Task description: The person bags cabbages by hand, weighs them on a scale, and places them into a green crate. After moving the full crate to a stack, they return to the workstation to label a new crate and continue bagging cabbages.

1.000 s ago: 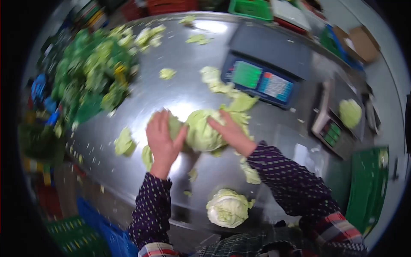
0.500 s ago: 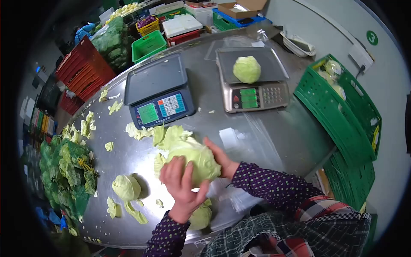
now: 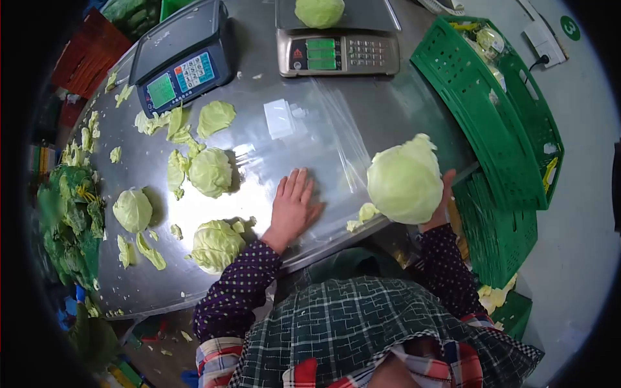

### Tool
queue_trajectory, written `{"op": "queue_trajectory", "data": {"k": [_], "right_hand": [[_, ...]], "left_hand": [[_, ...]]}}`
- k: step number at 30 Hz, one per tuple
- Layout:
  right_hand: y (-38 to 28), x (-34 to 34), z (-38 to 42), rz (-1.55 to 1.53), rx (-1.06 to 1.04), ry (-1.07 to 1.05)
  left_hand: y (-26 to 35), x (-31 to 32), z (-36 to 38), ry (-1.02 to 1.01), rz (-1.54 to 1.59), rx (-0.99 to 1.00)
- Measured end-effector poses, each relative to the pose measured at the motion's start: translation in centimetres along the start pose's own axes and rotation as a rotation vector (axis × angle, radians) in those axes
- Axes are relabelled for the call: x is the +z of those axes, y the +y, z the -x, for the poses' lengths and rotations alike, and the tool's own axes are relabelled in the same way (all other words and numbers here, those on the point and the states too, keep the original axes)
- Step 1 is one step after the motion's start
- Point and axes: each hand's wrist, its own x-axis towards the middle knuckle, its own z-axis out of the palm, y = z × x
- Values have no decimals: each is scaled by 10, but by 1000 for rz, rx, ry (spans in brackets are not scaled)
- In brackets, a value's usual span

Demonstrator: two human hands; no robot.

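My right hand (image 3: 445, 202) holds a pale green cabbage (image 3: 404, 180) from its right side, above the table's near edge. Most of that hand is hidden behind the cabbage. Palm down, my left hand (image 3: 295, 210) lies open with fingers stretched on the metal table and a clear plastic sheet (image 3: 330, 139). To its left rest three cabbages: one beside loose leaves (image 3: 210, 172), one near my left sleeve (image 3: 218, 247), and one farther left (image 3: 132, 210). A torn leaf (image 3: 216, 118) lies farther back.
A dark scale (image 3: 184, 61) and a silver scale (image 3: 339, 55) stand at the back; a cabbage (image 3: 319, 11) sits on the silver one. Green crates (image 3: 491, 119) stand at the right. White labels (image 3: 279, 118) lie mid-table. A green net sack (image 3: 65, 223) is at the left edge.
Both hands were on one cabbage mid-table. My left hand has let go and lies on the table; my right hand now holds a cabbage farther right. The view has tilted down.
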Motion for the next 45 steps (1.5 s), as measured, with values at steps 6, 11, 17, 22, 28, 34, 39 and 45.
{"op": "queue_trajectory", "data": {"k": [6,11,17,22,28,34,39,45], "right_hand": [[34,-8,35,-154,110,76],[66,-54,22,-286,232,89],[83,-34,-16,-91,386,-63],[83,-36,-27,6,289,-7],[81,-64,-36,23,296,180],[65,3,-12,-29,397,8],[51,9,-30,211,391,-24],[15,-4,-17,561,326,-183]], "left_hand": [[-2,9,-11,-2,68,55],[-25,23,-14,37,-17,192],[-14,8,-20,141,-43,106],[2,-21,-6,118,-92,158],[-29,-23,9,-122,-311,321],[11,-53,-26,44,43,160],[31,-68,-26,-40,246,74],[48,-71,-33,-169,275,-23]]}}
